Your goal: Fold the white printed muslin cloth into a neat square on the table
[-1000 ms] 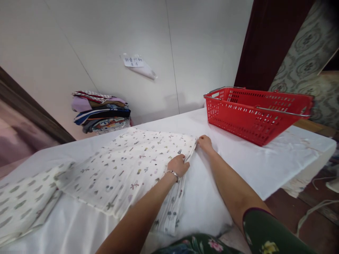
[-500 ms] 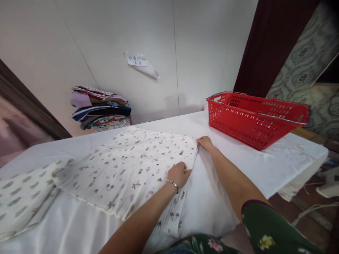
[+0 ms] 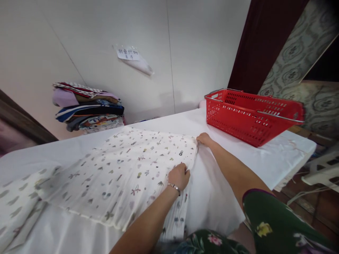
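A thin white cloth (image 3: pixel 116 169) printed with small plants and motifs lies spread on the white-covered table. My right hand (image 3: pixel 204 139) pinches its far right corner. Lower on the same right edge is my left hand (image 3: pixel 179 176), a bracelet on its wrist, fingers curled in against the cloth. Below my left forearm, part of the cloth hangs over the table's near edge in creases. At the left, a second white cloth (image 3: pixel 16 208) with larger grey-green leaf prints lies folded, touching the first.
A red plastic basket (image 3: pixel 246 121) with metal handles stands at the back right of the table (image 3: pixel 286 151). Folded fabrics (image 3: pixel 90 107) are stacked at the back left against the wall. A paper label (image 3: pixel 128 53) hangs there. A white plastic stool (image 3: pixel 321 169) is at the right.
The view has turned slightly to the right. My left hand's thumb and fingers have drawn closer together at the cloth's edge. My right hand keeps its pinch on the corner.
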`<state>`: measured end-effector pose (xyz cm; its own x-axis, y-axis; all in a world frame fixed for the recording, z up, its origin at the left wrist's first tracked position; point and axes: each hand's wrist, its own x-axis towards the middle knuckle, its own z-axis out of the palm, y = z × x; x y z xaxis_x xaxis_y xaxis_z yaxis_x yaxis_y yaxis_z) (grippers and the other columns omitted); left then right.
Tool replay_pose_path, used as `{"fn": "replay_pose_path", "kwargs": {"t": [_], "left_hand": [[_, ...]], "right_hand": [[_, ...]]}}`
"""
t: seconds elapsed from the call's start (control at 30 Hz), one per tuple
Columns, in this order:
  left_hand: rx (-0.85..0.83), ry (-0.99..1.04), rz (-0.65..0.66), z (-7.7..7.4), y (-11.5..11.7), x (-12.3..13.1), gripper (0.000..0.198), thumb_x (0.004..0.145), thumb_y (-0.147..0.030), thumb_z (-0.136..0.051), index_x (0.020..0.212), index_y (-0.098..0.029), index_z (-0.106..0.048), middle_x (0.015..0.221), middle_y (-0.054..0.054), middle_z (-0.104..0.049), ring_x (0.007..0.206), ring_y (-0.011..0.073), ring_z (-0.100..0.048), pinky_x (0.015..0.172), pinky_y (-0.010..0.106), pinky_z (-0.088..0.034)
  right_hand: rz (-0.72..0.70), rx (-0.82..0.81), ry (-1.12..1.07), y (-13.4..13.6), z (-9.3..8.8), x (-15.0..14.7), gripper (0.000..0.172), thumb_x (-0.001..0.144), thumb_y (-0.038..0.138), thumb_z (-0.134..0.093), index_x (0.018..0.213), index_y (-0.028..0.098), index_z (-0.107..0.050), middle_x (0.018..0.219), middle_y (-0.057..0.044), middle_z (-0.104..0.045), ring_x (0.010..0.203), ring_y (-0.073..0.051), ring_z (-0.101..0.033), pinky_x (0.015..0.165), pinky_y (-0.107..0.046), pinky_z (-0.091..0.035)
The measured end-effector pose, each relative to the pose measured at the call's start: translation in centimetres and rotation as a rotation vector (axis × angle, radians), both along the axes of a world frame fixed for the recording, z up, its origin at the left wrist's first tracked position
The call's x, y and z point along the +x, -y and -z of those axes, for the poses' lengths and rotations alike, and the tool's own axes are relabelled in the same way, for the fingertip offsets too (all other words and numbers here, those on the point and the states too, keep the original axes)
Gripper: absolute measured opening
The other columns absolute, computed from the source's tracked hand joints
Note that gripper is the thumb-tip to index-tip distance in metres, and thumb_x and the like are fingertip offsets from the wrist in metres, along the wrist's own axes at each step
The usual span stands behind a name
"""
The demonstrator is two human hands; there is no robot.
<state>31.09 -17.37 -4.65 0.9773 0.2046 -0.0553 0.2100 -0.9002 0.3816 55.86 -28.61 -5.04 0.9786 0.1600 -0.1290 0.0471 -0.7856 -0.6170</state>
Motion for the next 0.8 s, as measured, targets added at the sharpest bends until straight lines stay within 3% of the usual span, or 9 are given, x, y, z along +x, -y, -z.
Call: {"fn": "replay_pose_path", "kwargs": {"t": [0.1, 0.27, 0.4, 0.53, 0.8], "left_hand": [[-0.062, 0.029, 0.006, 0.0, -0.1, -0.2, 0.015, 0.084, -0.029, -0.043, 0.08, -0.022, -0.057, 0.082, 0.001, -0.065, 0.077, 0.0151, -0.058, 0.064, 0.026, -0.038], [-0.132, 0.095, 0.079, 0.0, -0.3, -0.3, 0.016, 0.085, -0.028, -0.042, 0.08, -0.022, -0.057, 0.078, 0.0, -0.063, 0.073, 0.0129, -0.057, 0.064, 0.024, -0.037], [-0.065, 0.043, 0.104, 0.2, -0.1, -0.6, 0.019, 0.085, -0.036, -0.044, 0.085, -0.022, -0.056, 0.083, 0.001, -0.063, 0.077, 0.0152, -0.058, 0.066, 0.025, -0.038], [0.036, 0.023, 0.133, 0.1, 0.6, -1.1, 0.039, 0.075, -0.052, -0.056, 0.097, -0.021, -0.05, 0.099, 0.005, -0.059, 0.086, 0.0202, -0.058, 0.067, 0.028, -0.041], [0.094, -0.054, 0.099, -0.5, 1.2, -1.2, 0.027, 0.079, -0.037, -0.053, 0.098, -0.02, -0.045, 0.104, 0.007, -0.056, 0.09, 0.021, -0.058, 0.069, 0.031, -0.042]], "right_hand": [[0.022, -0.06, -0.05, 0.1, 0.0, -0.1, 0.01, 0.068, 0.018, -0.064, 0.068, 0.008, -0.064, 0.056, -0.004, -0.058, 0.058, -0.014, -0.058, 0.049, -0.02, -0.038], [0.024, -0.097, -0.104, 0.0, 0.2, -0.1, 0.007, 0.064, 0.016, -0.06, 0.062, 0.01, -0.062, 0.044, -0.002, -0.052, 0.045, -0.013, -0.051, 0.043, -0.021, -0.033], [0.028, -0.095, -0.134, 0.1, 0.1, -0.2, 0.01, 0.066, 0.02, -0.059, 0.061, 0.011, -0.061, 0.042, -0.003, -0.051, 0.042, -0.012, -0.05, 0.044, -0.021, -0.035], [0.011, -0.072, -0.138, 0.2, -0.2, -0.7, 0.017, 0.067, 0.026, -0.06, 0.058, 0.011, -0.06, 0.041, -0.003, -0.049, 0.043, -0.013, -0.049, 0.045, -0.022, -0.035], [0.035, 0.066, -0.1, 0.3, -1.3, -1.3, 0.007, 0.065, 0.018, -0.061, 0.07, 0.013, -0.064, 0.047, 0.0, -0.053, 0.052, -0.012, -0.053, 0.049, -0.019, -0.036]]}}
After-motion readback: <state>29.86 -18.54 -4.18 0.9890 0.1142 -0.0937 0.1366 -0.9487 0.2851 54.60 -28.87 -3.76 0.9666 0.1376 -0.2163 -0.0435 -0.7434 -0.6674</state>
